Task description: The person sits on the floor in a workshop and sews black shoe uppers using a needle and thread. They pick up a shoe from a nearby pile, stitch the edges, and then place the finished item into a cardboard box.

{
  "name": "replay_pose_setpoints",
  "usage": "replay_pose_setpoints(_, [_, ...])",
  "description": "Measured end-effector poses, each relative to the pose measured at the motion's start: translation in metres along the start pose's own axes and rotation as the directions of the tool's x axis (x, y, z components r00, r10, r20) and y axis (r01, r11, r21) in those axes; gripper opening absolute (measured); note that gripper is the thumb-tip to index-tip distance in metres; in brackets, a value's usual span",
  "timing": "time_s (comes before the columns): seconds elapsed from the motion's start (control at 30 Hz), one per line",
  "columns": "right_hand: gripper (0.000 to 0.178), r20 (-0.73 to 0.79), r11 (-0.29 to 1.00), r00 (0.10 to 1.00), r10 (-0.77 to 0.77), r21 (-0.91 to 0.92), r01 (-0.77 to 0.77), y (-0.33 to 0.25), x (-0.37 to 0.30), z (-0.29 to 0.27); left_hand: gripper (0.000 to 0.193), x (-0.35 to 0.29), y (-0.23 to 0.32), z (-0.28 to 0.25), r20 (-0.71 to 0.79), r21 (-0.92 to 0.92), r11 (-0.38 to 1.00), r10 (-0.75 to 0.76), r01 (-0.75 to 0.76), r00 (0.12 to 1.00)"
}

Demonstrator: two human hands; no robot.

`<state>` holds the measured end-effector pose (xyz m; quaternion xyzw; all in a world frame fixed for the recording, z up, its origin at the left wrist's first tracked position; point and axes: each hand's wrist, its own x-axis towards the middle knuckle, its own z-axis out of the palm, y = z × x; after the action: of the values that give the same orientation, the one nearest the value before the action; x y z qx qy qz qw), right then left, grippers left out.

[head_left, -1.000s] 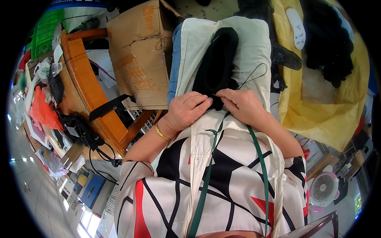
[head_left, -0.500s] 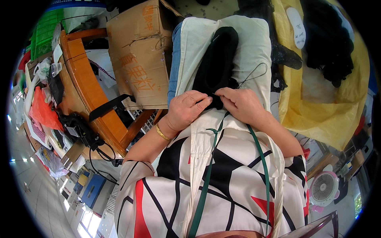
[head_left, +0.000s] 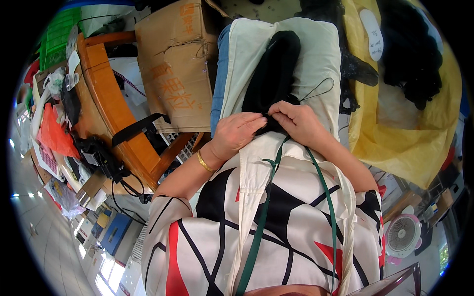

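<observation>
Here, near the centre of the frame, the left hand point(head_left: 237, 131) and right hand point(head_left: 300, 123) both pinch the lower end of a black shoe-shaped piece point(head_left: 261, 81) lying on cream cloth point(head_left: 318, 56) at upper middle.

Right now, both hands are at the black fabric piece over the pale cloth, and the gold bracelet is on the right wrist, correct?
No: the head view shows the gold bracelet on the wrist of the left hand, not of the right hand. Both are at the black fabric piece over the pale cloth.
</observation>
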<state>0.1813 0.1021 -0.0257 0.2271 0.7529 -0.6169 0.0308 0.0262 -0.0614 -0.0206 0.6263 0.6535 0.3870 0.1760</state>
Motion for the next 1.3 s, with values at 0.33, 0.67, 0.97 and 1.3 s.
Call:
replay_pose_setpoints(0.33, [0.014, -0.018, 0.997, 0.997, 0.08, -0.009, -0.08, -0.017, 0.016, 0.007, 0.025, 0.007, 0.004, 0.005, 0.029, 0.132, 0.987, 0.082, -0.086, 0.996])
replay_pose_setpoints(0.67, [0.012, 0.075, 0.927, 0.989, -0.13, -0.345, 0.148, -0.031, 0.031, -0.008, 0.029, 0.016, 0.011, -0.007, -0.012, 0.288, 0.943, 0.18, -0.169, 0.984])
replay_pose_setpoints(0.97, [0.014, -0.059, 0.811, 0.99, 0.132, 0.58, -0.073, -0.028, 0.047, -0.003, 0.029, 0.017, 0.003, -0.003, -0.028, 0.158, 0.986, 0.061, -0.056, 0.998])
replay_pose_setpoints(1.3, [0.018, -0.635, 0.57, 0.771, 0.052, 0.653, 0.499, -0.02, 0.014, -0.173, 0.026, 0.012, -0.004, 0.007, -0.019, 0.05, 0.989, -0.139, 0.139, 0.99])
